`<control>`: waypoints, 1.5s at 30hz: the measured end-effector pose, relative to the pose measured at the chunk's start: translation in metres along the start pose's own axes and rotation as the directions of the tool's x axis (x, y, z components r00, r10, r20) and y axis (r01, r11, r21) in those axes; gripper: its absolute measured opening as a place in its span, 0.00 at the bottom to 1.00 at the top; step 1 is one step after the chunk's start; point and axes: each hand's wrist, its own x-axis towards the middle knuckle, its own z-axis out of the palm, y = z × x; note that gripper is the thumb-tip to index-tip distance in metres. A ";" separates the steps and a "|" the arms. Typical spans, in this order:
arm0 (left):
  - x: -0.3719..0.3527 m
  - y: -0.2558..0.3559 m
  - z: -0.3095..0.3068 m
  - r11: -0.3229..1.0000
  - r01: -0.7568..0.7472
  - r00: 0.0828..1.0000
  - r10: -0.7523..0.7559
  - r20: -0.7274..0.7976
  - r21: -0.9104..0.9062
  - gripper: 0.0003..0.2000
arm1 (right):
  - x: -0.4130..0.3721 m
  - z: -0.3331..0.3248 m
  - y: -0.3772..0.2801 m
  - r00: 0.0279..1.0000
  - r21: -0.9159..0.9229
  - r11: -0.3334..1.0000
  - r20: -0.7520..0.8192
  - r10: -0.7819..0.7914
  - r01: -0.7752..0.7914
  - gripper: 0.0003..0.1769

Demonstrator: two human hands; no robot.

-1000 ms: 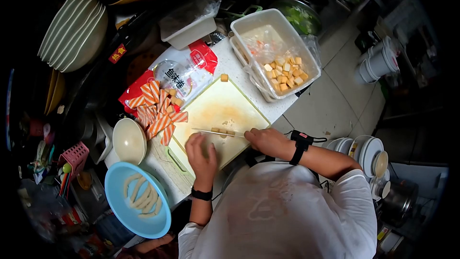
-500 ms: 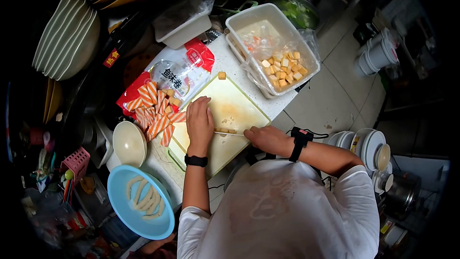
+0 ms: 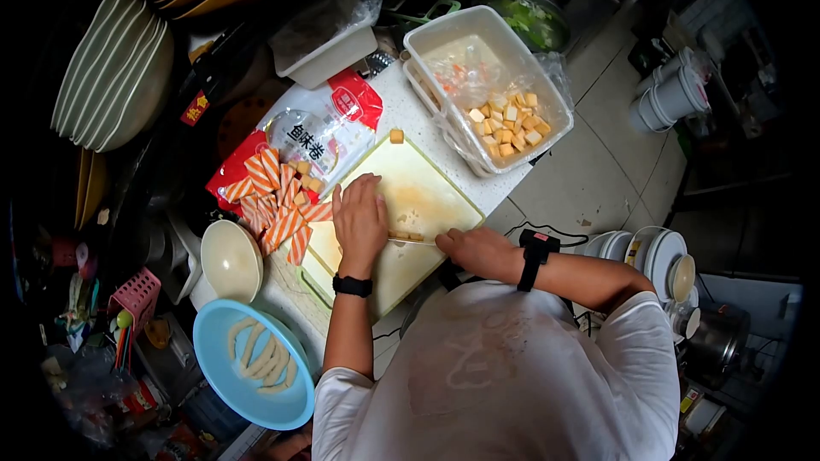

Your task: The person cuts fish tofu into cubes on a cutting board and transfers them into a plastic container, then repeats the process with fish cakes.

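The right hand [image 3: 472, 249] has its fingers closed round the handle of a knife [image 3: 412, 241], and the thin blade lies across the cutting board [image 3: 427, 188] with its tip reaching in under the left hand [image 3: 360, 220]. That hand lies palm down with its fingers stretched out flat, touching the board just beside a short row of small yellow pieces [image 3: 405, 235] at the blade. The plainest risk is a cut. The left fingertips lie very near the edge and are not curled back, so a slip or a hurried stroke could catch them. I cannot tell whether the palm covers more food, and anything hidden under it is hard to judge against the blade. The pieces are small and may roll or stick to the knife, dragging it off line. The board sits close to the near edge of the bench [image 3: 401, 102], so hard pressure there might tip or slide it. The striped sticks [image 3: 278, 196] touching the board's left side could be knocked off by the left wrist.
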 end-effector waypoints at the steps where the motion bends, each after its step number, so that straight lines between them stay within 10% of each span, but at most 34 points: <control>1: 0.000 -0.001 0.002 1.000 0.003 1.000 -0.003 0.009 0.003 0.14 | 0.001 -0.001 -0.001 1.000 0.000 1.000 0.008 0.008 -0.008 0.09; 17: -0.002 -0.012 0.017 1.000 0.015 0.997 -0.015 0.074 -0.011 0.14 | 0.011 0.014 0.008 1.000 -0.025 1.000 0.021 0.004 -0.004 0.12; 29: -0.033 0.000 -0.070 0.915 0.082 0.795 -0.299 -0.527 -0.396 0.14 | 0.007 -0.006 0.015 0.984 0.096 0.994 -0.172 -0.042 0.059 0.08; 37: -0.029 0.036 -0.045 0.942 -0.021 0.867 -0.150 -0.476 -0.335 0.11 | -0.017 -0.077 0.030 0.937 0.121 0.990 -0.350 -0.026 0.073 0.04; 45: 0.063 0.140 0.001 0.807 -0.530 0.830 0.430 -0.356 -0.261 0.16 | -0.087 -0.168 0.088 0.898 -0.173 0.984 -0.439 -0.040 -0.041 0.08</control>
